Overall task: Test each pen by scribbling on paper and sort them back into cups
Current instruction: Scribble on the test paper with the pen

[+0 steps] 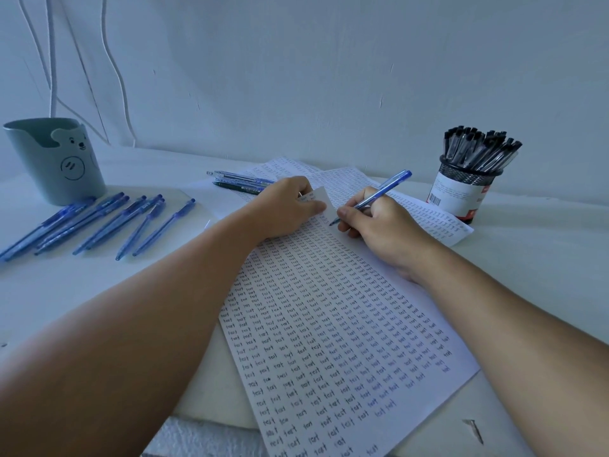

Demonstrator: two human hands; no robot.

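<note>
White table [543,245] against a pale wall, cables hanging at upper left of frame. Centre: top sheet of paper [329,324] packed with rows of handwritten "test", more written sheets fanned out beneath toward upper right. Right hand [372,222] grips a blue pen [379,192] in writing hold, tip touching the paper just right of a folded-up corner. Left hand [283,206] pinches that folded corner [319,201] with thumb and fingers, forearm crossing the sheet's left edge. Hands sit close together, not touching. Left of frame: row of loose blue pens [99,222] lying on the table, beside a teal cup [56,159] with a bear face. Small bunch of pens [240,181] lies just above the left hand. Upper right: mesh cup [464,192] full of black-capped pens [478,150], standing upright
</note>
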